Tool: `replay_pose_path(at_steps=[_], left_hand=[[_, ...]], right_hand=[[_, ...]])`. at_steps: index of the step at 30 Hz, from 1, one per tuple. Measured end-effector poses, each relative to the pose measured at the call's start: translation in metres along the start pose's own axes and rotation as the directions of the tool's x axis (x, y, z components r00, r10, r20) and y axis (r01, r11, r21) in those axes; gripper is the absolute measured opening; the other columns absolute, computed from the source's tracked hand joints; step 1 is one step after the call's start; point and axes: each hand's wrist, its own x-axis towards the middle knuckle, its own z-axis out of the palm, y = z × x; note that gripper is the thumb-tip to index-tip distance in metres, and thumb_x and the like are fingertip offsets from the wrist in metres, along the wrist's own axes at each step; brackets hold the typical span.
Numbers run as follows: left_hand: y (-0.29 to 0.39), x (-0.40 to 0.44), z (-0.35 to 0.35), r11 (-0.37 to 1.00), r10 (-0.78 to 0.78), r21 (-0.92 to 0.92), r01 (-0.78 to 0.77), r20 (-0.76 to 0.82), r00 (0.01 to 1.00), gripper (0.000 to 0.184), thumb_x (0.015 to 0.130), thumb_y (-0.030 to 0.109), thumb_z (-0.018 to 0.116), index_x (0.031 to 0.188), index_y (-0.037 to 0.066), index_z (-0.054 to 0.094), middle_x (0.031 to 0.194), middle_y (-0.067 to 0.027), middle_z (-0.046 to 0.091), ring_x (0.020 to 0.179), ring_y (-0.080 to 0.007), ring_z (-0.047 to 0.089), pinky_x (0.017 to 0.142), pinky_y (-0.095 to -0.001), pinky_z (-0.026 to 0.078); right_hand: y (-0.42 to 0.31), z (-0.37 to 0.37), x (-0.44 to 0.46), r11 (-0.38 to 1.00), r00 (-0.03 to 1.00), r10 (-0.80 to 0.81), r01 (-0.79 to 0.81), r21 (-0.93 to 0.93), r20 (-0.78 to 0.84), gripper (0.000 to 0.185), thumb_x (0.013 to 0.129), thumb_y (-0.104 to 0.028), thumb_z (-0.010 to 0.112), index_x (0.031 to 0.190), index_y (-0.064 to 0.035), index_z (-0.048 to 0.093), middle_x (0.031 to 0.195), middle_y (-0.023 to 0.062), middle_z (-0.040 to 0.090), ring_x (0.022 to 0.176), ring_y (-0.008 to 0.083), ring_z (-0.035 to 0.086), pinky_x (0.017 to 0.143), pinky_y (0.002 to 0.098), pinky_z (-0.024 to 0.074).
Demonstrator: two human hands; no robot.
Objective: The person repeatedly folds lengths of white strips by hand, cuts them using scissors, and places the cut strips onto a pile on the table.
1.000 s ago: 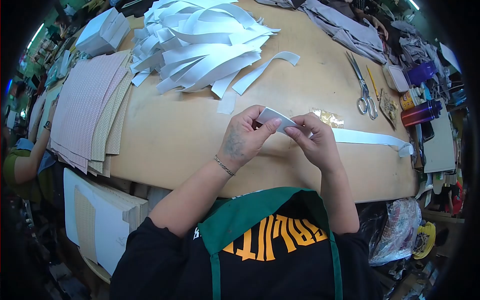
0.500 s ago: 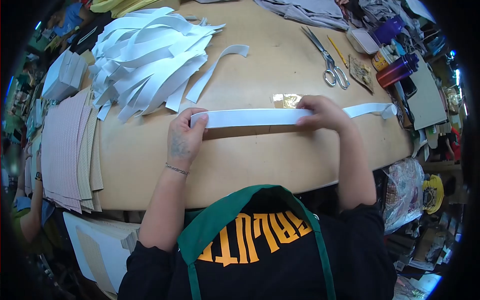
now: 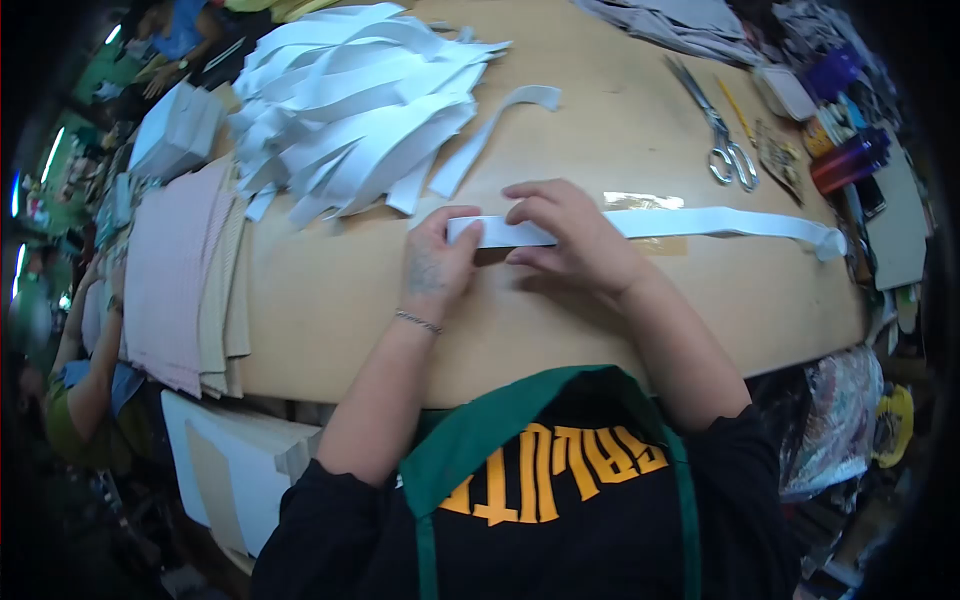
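Note:
A flat white elastic band [image 3: 680, 222] stretches across the table to a small roll at its right end. My left hand [image 3: 440, 260] pinches the band's left end between thumb and fingers. Close beside it, my right hand [image 3: 580, 240] hovers over the band with fingers curved and apart, the thumb below the band's edge and the fingers above. Part of the band is hidden behind this hand. A heap of cut white strips [image 3: 350, 110] lies beyond my left hand, with one loose strip [image 3: 490, 135] at its right side.
Scissors [image 3: 725, 140] and a yellow pencil [image 3: 737, 108] lie at the back right, near a metallic bottle [image 3: 850, 160]. Clear tape [image 3: 660, 245] is stuck to the table under the band. Stacked pink sheets [image 3: 180, 270] stand at left. Another person's arm [image 3: 92, 370] shows far left.
My right hand has slid left along the band, close to my left hand, and its fingers have parted. My left hand keeps its pinch. The whole view has shifted, moving things rightward.

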Motion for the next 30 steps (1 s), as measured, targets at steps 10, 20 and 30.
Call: replay_pose_path(at_steps=[10,20,30], left_hand=[[0.002,-0.004,-0.022,0.965,-0.067,-0.246,0.087,0.089,0.994,0.036,0.083,0.009,0.065,0.115,-0.001,0.052,0.081,-0.0039,0.065,0.059,-0.0043,0.052,0.050,-0.0182,0.042],[-0.021,0.000,-0.041,0.975,0.187,0.128,-0.182,-0.035,0.982,0.028,0.079,0.007,0.066,0.105,-0.001,0.058,0.076,-0.0043,0.061,0.063,-0.0082,0.054,0.058,-0.0239,0.046],[-0.031,0.000,-0.046,0.761,0.560,0.442,-0.474,-0.080,0.824,0.007,0.075,0.002,0.065,0.082,0.002,0.065,0.078,-0.0099,0.054,0.070,-0.0255,0.056,0.064,-0.0344,0.046]], right_hand=[[0.004,0.037,0.008,0.990,0.993,0.110,-0.106,0.094,-0.044,0.023,0.072,-0.009,0.073,0.093,-0.0070,0.064,0.100,0.0097,0.062,0.093,0.0267,0.059,0.080,0.0356,0.0487],[-0.004,0.050,0.030,0.992,0.998,-0.046,0.050,-0.115,0.037,0.022,0.071,-0.005,0.071,0.092,-0.0077,0.067,0.097,0.0070,0.062,0.082,0.0257,0.056,0.073,0.0349,0.0486],[-0.007,0.047,0.037,0.963,0.989,0.006,0.034,-0.266,0.147,0.022,0.072,-0.005,0.069,0.093,-0.0082,0.066,0.099,0.0066,0.061,0.086,0.0263,0.054,0.073,0.0353,0.0494]])
